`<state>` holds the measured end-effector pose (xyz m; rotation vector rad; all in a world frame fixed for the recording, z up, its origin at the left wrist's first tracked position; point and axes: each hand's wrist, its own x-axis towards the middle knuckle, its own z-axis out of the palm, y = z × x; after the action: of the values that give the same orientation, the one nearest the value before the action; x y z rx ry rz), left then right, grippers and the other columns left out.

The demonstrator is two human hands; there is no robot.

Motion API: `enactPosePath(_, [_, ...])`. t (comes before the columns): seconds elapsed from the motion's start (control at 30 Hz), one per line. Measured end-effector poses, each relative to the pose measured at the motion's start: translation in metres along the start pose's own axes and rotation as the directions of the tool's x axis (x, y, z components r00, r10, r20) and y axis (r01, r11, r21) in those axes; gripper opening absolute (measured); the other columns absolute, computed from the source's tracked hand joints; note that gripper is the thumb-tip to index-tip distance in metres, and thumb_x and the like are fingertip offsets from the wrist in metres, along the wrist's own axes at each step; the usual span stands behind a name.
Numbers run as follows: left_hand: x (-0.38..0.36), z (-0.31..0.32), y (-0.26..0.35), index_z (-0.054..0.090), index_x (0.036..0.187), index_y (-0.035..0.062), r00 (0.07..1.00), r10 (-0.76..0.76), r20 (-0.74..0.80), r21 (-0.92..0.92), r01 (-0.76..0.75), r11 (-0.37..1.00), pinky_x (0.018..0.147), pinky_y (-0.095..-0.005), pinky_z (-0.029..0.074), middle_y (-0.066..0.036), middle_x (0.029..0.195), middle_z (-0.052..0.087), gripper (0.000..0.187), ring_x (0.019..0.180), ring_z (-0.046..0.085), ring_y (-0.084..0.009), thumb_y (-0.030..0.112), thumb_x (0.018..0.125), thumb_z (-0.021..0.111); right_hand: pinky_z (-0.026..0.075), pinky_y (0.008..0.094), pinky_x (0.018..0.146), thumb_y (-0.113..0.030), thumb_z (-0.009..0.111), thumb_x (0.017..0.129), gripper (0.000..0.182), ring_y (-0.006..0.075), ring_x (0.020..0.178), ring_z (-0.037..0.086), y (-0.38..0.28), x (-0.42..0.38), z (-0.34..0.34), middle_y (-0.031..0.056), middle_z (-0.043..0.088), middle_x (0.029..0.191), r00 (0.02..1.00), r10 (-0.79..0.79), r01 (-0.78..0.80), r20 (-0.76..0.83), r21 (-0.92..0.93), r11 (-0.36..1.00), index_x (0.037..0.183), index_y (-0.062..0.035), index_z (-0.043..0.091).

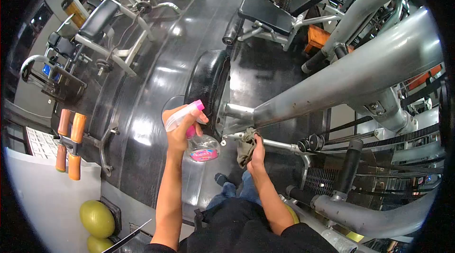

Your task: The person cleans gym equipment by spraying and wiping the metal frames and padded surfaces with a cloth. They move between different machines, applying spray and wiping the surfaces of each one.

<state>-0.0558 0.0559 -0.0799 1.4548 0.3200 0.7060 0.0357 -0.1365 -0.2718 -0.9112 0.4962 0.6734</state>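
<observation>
My left hand (179, 127) is wrapped round the neck of a clear spray bottle (204, 151) with a pink and white trigger head and a pink label. Its pink nozzle points up and to the right, over a black padded seat (204, 80) of a gym machine. In my right hand (257, 153) is a crumpled grey-green cloth (246, 148), held beside a silver bar of the machine frame. Both hands are apart from the seat, and a gap lies between them.
A thick silver machine beam (332, 77) crosses on the right. Further ahead stands a black padded bench (268, 12), with an orange box (316, 37) nearby. Another padded bench (99, 16) is at the far left. Wooden-coloured handles (78, 127) and a green ball (97, 218) are at lower left.
</observation>
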Motion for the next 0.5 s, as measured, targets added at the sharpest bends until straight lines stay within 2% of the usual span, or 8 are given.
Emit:
enactPosePath(0.17, [-0.007,0.01,0.014,0.067,0.076,-0.0035,0.997,-0.035,-0.066,0.04,0.037,0.999,0.045,-0.026,0.04,-0.008,0.069,0.066,0.028,0.048,0.057,-0.013,0.022,0.088,0.065,0.051,0.0377,0.088,-0.034,0.054,0.097,0.039,0.0241,0.1,0.064,-0.015,-0.028,0.012,0.0098,0.065,0.115,0.98,-0.196,0.187,-0.036,-0.176,0.966,0.12,-0.0026,0.06])
enactPosePath(0.2, [-0.011,0.011,0.014,0.067,0.076,-0.0035,0.997,-0.034,-0.065,0.037,0.036,0.999,0.045,-0.026,0.04,-0.008,0.069,0.066,0.028,0.048,0.057,-0.013,0.022,0.088,0.065,0.051,0.0375,0.088,-0.035,0.055,0.096,0.041,0.025,0.099,0.065,-0.016,-0.025,0.008,0.0108,0.064,0.115,0.981,-0.187,0.179,-0.046,-0.143,0.973,0.119,-0.0008,0.06])
enactPosePath(0.3, [-0.034,0.02,0.011,0.065,0.075,0.0013,0.995,0.071,0.074,0.426,-0.096,0.9,0.051,-0.0293,0.039,-0.006,0.064,0.06,0.017,0.055,0.056,-0.0147,0.015,0.084,0.07,0.052,0.038,0.089,-0.034,0.055,0.095,0.042,0.0253,0.098,0.065,-0.019,-0.02,-0.01,0.0111,0.063,0.115,0.974,-0.224,0.226,0.039,-0.078,0.971,0.118,0.0004,0.059])
enactPosePath(0.33, [-0.042,0.027,0.007,0.065,0.075,0.0018,0.99,0.093,0.103,0.453,-0.13,0.882,0.051,-0.03,0.04,-0.008,0.064,0.059,0.016,0.054,0.056,-0.0164,0.015,0.083,0.071,0.055,0.0373,0.081,-0.026,0.058,0.094,0.032,0.0227,0.097,0.064,-0.016,-0.013,-0.02,0.0079,0.062,0.11,0.977,-0.213,0.213,0.023,-0.015,0.977,0.118,-0.0051,0.057])
enactPosePath(0.37, [-0.051,0.034,0.0,0.065,0.075,0.0023,0.985,0.111,0.133,0.478,-0.162,0.863,0.051,-0.0308,0.041,-0.01,0.064,0.058,0.016,0.053,0.055,-0.0181,0.015,0.083,0.071,0.055,0.0373,0.081,-0.026,0.058,0.094,0.032,0.0227,0.097,0.064,-0.011,-0.007,-0.032,0.0079,0.062,0.11,0.976,-0.218,0.218,0.019,-0.014,0.976,0.118,-0.0051,0.057])
enactPosePath(0.43, [-0.067,0.048,-0.021,0.065,0.076,0.0024,0.989,0.072,0.128,0.529,-0.13,0.839,0.052,-0.0325,0.042,-0.012,0.065,0.057,0.017,0.053,0.054,-0.0205,0.016,0.083,0.072,0.056,0.0362,0.079,-0.028,0.059,0.095,0.034,0.0215,0.094,0.065,-0.008,-0.006,-0.047,0.0059,0.062,0.107,0.964,-0.264,0.261,0.041,0.076,0.962,0.121,-0.0072,0.056])
enactPosePath(0.47, [-0.073,0.053,-0.029,0.064,0.077,0.0008,0.993,0.005,0.116,0.536,-0.067,0.842,0.053,-0.0332,0.042,-0.013,0.065,0.057,0.021,0.054,0.055,-0.021,0.018,0.084,0.072,0.056,0.0344,0.077,-0.031,0.061,0.094,0.037,0.0197,0.092,0.065,-0.011,-0.011,-0.054,0.0042,0.061,0.106,0.973,-0.222,0.218,0.059,0.067,0.974,0.123,-0.009,0.055])
enactPosePath(0.5, [-0.076,0.059,-0.04,0.064,0.077,0.0008,0.993,0.001,0.121,0.534,-0.066,0.843,0.053,-0.0332,0.042,-0.013,0.065,0.057,0.021,0.054,0.055,-0.021,0.018,0.084,0.072,0.056,0.0344,0.077,-0.031,0.061,0.094,0.037,0.0197,0.092,0.065,-0.008,-0.011,-0.059,0.0042,0.061,0.106,0.973,-0.223,0.219,0.053,0.069,0.973,0.123,-0.009,0.055])
